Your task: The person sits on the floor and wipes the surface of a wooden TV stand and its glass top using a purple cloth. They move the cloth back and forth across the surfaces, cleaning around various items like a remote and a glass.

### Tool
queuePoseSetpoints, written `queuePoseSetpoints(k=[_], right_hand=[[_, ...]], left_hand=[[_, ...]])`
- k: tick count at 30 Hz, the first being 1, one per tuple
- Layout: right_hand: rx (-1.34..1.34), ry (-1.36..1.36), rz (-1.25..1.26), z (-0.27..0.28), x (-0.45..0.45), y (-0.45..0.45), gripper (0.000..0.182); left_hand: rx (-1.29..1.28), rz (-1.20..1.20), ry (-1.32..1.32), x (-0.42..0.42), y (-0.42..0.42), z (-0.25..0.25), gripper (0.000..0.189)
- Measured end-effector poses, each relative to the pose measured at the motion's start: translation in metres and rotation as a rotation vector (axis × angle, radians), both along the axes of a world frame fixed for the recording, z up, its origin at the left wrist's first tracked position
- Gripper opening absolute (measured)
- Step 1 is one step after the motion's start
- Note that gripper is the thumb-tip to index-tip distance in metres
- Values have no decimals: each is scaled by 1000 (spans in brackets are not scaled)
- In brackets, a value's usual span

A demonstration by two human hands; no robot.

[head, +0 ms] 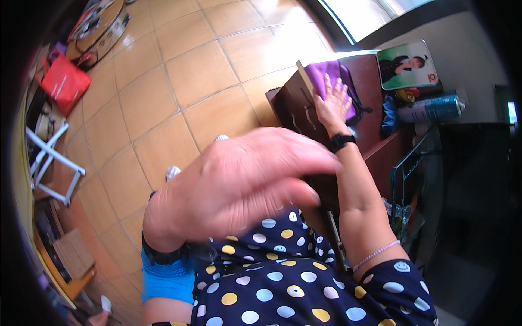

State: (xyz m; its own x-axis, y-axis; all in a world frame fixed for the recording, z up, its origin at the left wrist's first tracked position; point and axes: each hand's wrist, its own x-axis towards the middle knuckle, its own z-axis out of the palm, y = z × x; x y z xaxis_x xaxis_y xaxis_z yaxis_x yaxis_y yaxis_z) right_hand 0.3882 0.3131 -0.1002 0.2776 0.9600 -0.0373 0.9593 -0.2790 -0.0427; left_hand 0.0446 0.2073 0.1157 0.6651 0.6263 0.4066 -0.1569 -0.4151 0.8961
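Observation:
My right hand (333, 102) rests flat with spread fingers on a purple zippered pouch (322, 75) with black trim. The pouch lies on the reddish-brown top of a wooden cabinet (369, 77), close to its front edge. A black watch is on my right wrist. My left hand (244, 179) is raised close to the camera, blurred, its fingers bent and pointing right. A gap shows between its thumb and fingers, with nothing seen in it. A black band circles the left wrist above a blue sleeve (167, 281).
Beyond the pouch are a flat panel (408, 65) printed with a person's picture and a spray can (432, 108) on its side. A green metal rack (393, 179) stands at the right. On the left are a red bag (65, 83) and a white folding frame (53, 159) on the tiled floor.

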Motion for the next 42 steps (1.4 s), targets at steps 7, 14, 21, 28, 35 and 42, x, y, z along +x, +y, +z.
queuePoseSetpoints(k=[7,14,21,28,35,42], right_hand=[[6,27,-143,-8,36,-46,77],[-15,-97,-388,-19,64,-34,76],[-46,-17,-547,-23,100,16,82],[6,-93,-231,-40,82,57,78],[83,-87,79,-19,57,21,72],[131,-77,-90,-17,56,-42,72]], left_hand=[[199,-214,-536,1,-43,46,40],[277,-100,-764,-2,-80,45,43],[346,18,-829,-17,-80,34,46],[293,10,-822,-14,-66,26,49],[260,-8,-809,-3,-55,33,52],[293,22,-851,-4,-57,41,55]])
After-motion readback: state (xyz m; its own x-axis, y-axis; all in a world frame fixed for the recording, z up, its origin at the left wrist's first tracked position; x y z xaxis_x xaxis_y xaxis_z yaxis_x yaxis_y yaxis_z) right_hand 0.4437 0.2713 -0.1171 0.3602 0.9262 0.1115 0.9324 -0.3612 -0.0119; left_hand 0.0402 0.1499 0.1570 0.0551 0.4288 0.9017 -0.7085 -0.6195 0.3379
